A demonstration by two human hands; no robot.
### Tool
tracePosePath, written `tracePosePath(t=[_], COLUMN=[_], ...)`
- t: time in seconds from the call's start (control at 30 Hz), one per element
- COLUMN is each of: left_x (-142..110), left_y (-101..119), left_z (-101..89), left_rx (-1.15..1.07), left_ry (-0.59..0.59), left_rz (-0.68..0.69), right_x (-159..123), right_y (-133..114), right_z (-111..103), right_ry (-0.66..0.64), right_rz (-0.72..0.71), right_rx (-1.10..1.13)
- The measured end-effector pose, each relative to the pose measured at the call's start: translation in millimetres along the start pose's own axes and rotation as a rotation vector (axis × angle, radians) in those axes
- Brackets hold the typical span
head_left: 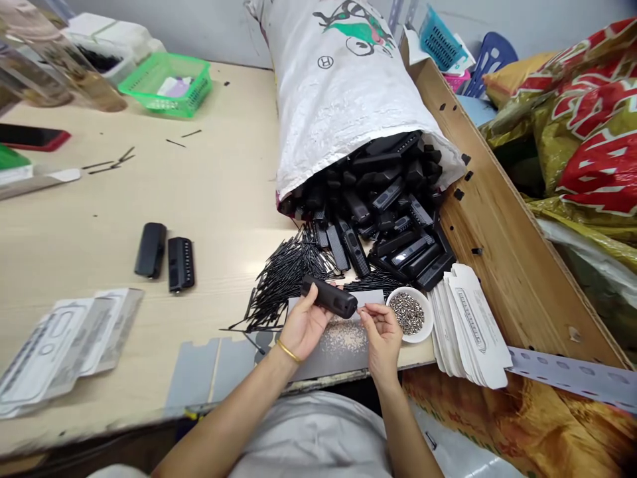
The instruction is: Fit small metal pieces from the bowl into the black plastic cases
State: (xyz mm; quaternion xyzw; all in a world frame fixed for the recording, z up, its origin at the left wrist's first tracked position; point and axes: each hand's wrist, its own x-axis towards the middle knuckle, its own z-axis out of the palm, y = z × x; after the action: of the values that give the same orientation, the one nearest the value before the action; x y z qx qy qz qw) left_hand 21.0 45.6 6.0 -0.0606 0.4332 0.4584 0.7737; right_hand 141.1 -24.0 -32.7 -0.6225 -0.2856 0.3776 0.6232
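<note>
My left hand (300, 330), with a gold bangle at the wrist, is wrapped round a long black plastic case (329, 297) held above the table's front edge. The fingertips of my right hand (384, 337) are pinched together at the case's right end; whatever lies between them is too small to make out. Beneath the hands, small pale grains (343, 338) are scattered on a grey sheet (313, 372). Just right of my right hand stands a white bowl (428, 317) of small shiny metal pieces (408, 312). Thin black sticks (283, 272) lie heaped behind my left hand.
More black cases (388, 199) spill from a large white sack (348, 86). Folded printed cards (470, 325) lean by a wooden board (537, 259) at the right. Two black cases (150, 250), packaging cards (64, 345), a green basket (169, 83) and a phone (32, 137) lie left.
</note>
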Motion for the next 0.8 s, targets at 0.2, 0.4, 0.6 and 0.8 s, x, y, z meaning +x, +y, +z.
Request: tracePosePath(t=[0.2,0.4,0.6,0.8], left_x=[-2.0,-4.0,-5.9,-8.0], left_y=[-3.3,-3.9,-4.7,-8.1], left_z=[0.1,1.8,-0.4,-3.6], left_rx=[0.003,-0.032,-0.069,-0.062], left_ry=[-0.013,0.024,0.04,0.041], left_rz=[-0.015,-0.035,-0.072,-0.052], right_x=[-3.4,-4.7,-4.0,-4.1], right_y=[1.3,1.9,5.4,8.8], right_z=[-0.2,8.2,11.8,14.6], right_ry=[-0.012,0.081,0.077,0.084], right_rz=[-0.28,-0.316,-0.293,-0.33], right_rx=[-0.217,-0.135,-0.11,-0.094])
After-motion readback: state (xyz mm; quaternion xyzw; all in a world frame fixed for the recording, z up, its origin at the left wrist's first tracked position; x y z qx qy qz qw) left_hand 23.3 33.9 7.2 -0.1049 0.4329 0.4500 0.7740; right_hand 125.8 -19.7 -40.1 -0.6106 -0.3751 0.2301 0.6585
